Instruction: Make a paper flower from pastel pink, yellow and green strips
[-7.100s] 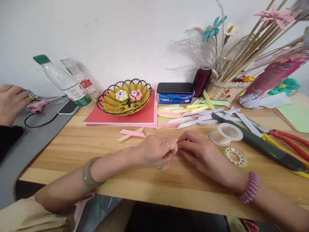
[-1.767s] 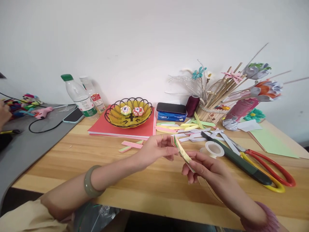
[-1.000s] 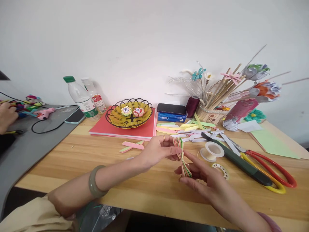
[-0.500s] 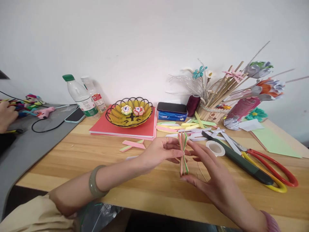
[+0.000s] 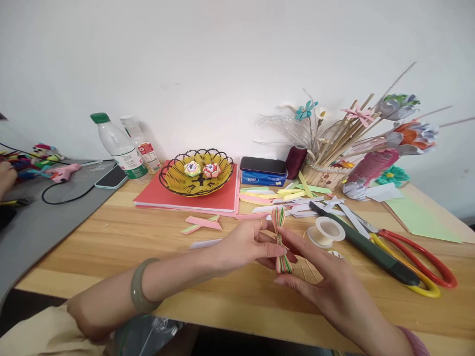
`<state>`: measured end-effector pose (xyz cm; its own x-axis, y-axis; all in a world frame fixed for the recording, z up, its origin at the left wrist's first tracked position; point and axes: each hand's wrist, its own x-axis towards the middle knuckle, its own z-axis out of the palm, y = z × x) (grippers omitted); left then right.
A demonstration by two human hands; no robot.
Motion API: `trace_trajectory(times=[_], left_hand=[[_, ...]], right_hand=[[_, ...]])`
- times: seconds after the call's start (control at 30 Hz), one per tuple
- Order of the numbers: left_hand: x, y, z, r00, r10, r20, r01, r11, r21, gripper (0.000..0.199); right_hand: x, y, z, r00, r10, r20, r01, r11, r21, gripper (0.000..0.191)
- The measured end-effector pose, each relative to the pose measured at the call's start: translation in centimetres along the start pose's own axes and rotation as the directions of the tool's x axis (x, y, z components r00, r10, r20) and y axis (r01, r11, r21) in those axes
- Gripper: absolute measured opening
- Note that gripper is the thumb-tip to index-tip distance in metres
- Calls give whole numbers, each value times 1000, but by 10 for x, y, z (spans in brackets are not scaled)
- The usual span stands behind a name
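Observation:
A bundle of folded paper strips (image 5: 283,264), striped pink, green and white, stands roughly upright above the table, drawn in at its middle by thread and flaring at both ends. My left hand (image 5: 256,247) pinches it near the waist, thumb in front and fingers behind. From the other side, my right hand (image 5: 322,277) holds the bundle, its index finger at the upper part and its thumb by the lower end. Right of the bundle is a spool of pale thread (image 5: 326,232), with loose thread ends below. The right hand's other fingertips are partly hidden.
Large scissors (image 5: 419,257) and a dark green handled tool (image 5: 371,252) lie at right. Cut paper strips (image 5: 289,195) spread behind my hands. A yellow basket (image 5: 174,180) with two paper flowers sits on red paper (image 5: 148,195). Another person's hand (image 5: 6,178) is at far left.
The bundle has tilted and dropped slightly between my hands, and its thread-bound waist shows more clearly. My right hand has shifted a little lower, uncovering more of the thread spool.

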<state>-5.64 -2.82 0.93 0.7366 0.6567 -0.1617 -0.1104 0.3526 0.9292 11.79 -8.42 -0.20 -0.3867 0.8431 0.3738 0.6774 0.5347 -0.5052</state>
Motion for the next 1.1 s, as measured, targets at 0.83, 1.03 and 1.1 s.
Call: trace_trajectory(times=[0.83,1.03,1.1], left_hand=[[0,-26,-28,953,260,157,-134,-106,985,25],[-5,-26,-37,948,282,147,-153,-3,988,46],[-10,-24,-40,950,287,124,-136,20,991,45]], right_hand=[[-2,27,13,990,-118,-84,74,910,-409,37],[4,23,24,985,-152,80,172,868,-465,26],[5,23,25,984,-159,86,180,852,-491,26]])
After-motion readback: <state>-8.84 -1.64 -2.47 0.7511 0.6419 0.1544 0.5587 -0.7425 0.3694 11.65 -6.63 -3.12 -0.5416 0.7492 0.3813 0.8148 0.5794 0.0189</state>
